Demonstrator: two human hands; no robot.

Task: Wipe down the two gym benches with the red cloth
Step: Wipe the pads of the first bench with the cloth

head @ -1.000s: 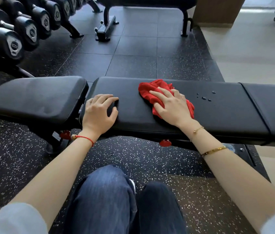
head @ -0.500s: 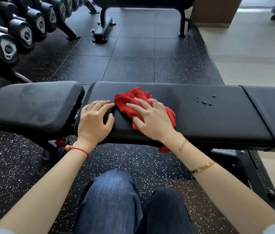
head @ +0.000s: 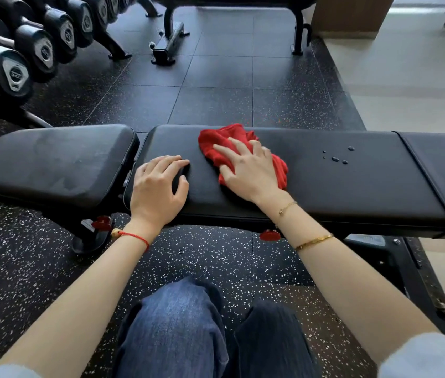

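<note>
A single head-worn wide-angle camera looks forward and down over a gym bench (head: 325,186).

The view sits close above the person's own knees (head: 177,323) and forearms, with the bench running across mid-frame. Beyond it the floor (head: 216,91) stretches away to a dumbbell rack (head: 25,55) at upper left and a second bench (head: 232,1) at the top edge.
</note>
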